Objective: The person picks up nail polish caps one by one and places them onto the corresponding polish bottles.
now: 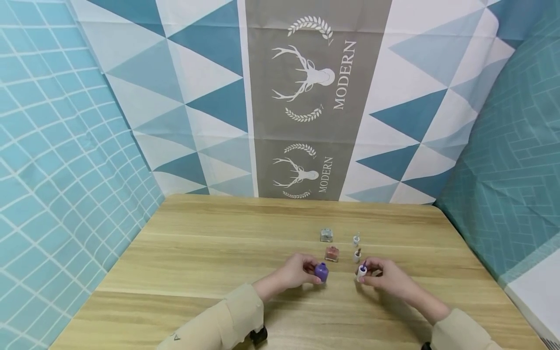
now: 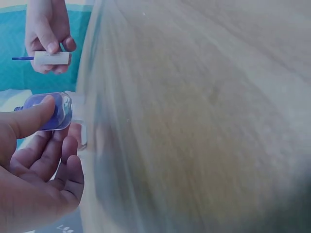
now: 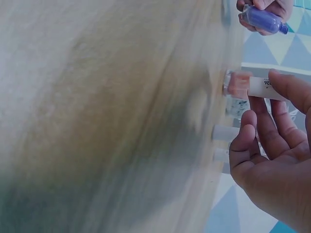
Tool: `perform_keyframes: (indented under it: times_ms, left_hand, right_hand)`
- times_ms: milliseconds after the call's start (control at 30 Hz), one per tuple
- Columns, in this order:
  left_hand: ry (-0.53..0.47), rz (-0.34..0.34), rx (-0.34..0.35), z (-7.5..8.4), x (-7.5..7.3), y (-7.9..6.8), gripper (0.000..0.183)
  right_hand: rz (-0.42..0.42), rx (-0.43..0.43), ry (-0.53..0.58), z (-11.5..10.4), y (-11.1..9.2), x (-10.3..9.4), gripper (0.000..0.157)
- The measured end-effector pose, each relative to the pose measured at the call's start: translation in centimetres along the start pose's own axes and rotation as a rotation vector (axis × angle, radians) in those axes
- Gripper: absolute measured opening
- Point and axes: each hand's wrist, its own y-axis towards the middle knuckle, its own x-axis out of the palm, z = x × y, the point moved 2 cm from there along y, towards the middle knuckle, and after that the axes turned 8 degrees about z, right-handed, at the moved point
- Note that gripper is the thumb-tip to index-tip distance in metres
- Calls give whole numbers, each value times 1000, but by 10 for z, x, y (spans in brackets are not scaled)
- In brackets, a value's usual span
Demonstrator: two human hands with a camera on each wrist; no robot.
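Observation:
My left hand (image 1: 299, 272) pinches a purple nail polish bottle (image 1: 321, 272) between thumb and fingers; its neck is uncapped, as the left wrist view (image 2: 53, 110) also shows. Across from it, my right hand (image 1: 387, 278) holds a white nail polish cap (image 1: 361, 273) with its purple-coated brush pointing up. In the right wrist view the white cap (image 3: 266, 88) bears small printed digits. The two hands are apart, with a gap between bottle and cap. Just beyond the left hand stands an open pinkish bottle (image 1: 332, 253), and behind that a clear glittery bottle (image 1: 326, 235).
Two more white caps, one with a brownish brush (image 1: 357, 255) and one with a pale brush (image 1: 356, 240), stand brush-up right of the bottles. The wooden table (image 1: 210, 243) ends at a patterned cloth wall (image 1: 297, 97) behind and blue cloths at both sides.

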Motion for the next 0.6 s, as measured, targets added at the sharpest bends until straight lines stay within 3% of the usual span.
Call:
perform_keyframes:
  times_ms: [267, 600]
  left_hand:
    - [3, 17, 3, 9, -15, -13, 29]
    - [20, 56, 19, 25, -37, -26, 27]
  right_hand:
    - [54, -32, -40, -16, -1, -7, 15]
    - [138, -19, -112, -38, 1, -29, 23]
